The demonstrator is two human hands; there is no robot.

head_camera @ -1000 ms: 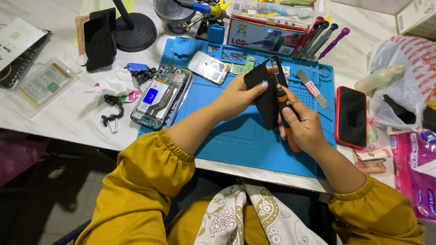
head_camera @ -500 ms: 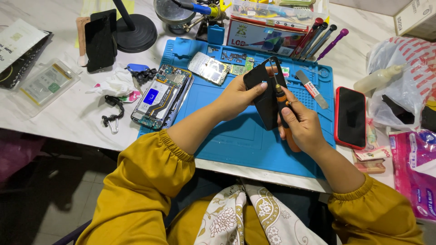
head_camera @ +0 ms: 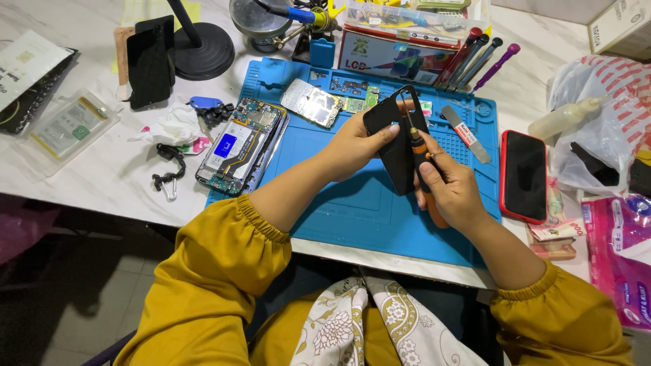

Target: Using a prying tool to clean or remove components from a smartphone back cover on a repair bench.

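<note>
My left hand grips a black phone back panel, held upright and tilted above the blue work mat. In my right hand is a screwdriver with an orange and black handle; its thin shaft points up along the panel's right edge toward the camera cut-out. An opened phone body with exposed boards lies at the mat's left edge. A loose circuit board rests at the mat's far side.
A red-cased phone lies right of the mat. Several screwdrivers and a parts box sit behind. A lamp base, black phone, bagged parts are left; plastic bags right.
Both hands have stayed in nearly the same place; the panel and screwdriver have only shifted slightly between my fingers.
</note>
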